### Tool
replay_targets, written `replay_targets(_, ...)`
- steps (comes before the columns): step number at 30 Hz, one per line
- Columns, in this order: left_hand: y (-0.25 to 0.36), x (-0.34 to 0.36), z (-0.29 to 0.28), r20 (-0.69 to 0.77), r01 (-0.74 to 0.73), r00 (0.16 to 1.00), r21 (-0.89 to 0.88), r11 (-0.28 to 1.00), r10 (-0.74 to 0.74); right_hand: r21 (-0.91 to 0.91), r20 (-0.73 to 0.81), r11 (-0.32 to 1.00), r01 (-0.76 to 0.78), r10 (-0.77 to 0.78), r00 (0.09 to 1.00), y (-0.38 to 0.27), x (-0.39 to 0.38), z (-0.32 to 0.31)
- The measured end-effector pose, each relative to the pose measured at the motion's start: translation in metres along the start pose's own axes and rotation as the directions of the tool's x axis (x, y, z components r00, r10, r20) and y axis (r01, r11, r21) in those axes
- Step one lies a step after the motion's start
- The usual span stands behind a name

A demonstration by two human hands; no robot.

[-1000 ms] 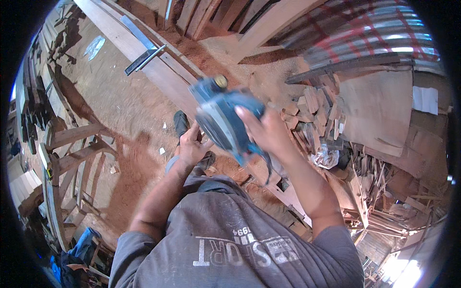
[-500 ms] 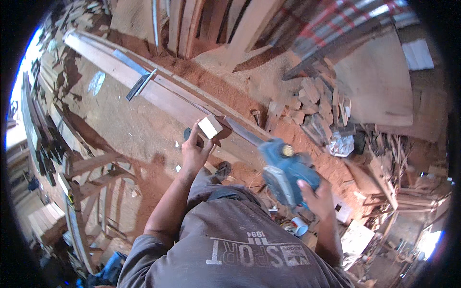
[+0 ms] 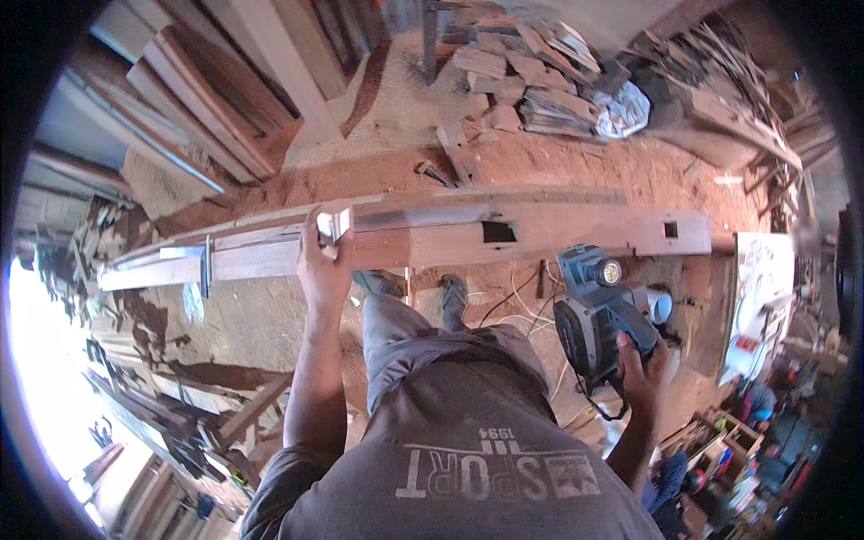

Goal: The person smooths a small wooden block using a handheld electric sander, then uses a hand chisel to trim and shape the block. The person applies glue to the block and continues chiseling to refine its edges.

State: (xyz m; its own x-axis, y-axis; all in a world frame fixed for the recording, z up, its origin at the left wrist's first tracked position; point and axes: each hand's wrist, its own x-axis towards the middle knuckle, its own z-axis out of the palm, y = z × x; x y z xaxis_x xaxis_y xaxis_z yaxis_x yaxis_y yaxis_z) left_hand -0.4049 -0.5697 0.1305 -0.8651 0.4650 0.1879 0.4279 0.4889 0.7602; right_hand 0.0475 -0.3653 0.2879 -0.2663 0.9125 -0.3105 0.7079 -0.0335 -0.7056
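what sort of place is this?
Probably a woodworking shop: the right hand holds a blue power tool, a long wooden beam has rectangular holes cut in it, and wood pieces lie piled beyond.

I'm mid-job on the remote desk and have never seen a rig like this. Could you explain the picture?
There is no robot here: a person works bare-handed. The view comes from a fisheye camera on their head, looking down, so straight edges bend near the rim. The left hand holds a small wooden block; the right hand grips a blue-and-dark power tool. In front runs a long wooden beam with dark cutouts; a metal square lies across it toward the left.
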Motion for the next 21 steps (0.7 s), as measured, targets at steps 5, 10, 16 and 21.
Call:
replay_targets(5,0.081,0.014,0.048,0.445,-0.19,0.838,-0.307,0.933,0.317,0.198,-0.028,0.98,-0.012,0.018,0.999,0.021,-0.029,0.001)
replay_targets(10,0.125,0.019,0.108,0.677,-0.463,0.571,-0.201,0.863,0.464,0.296,-0.037,0.955,-0.006,0.018,0.999,0.064,-0.043,0.003)
replay_targets(16,0.129,0.01,0.116,0.735,-0.535,0.5,-0.153,0.831,0.457,0.26,-0.086,0.96,-0.104,0.13,0.988,0.071,-0.056,-0.005)
replay_targets(21,0.133,0.004,0.112,0.746,-0.559,0.498,-0.113,0.821,0.442,0.24,-0.133,0.969,-0.059,0.093,0.987,0.081,-0.057,-0.006)
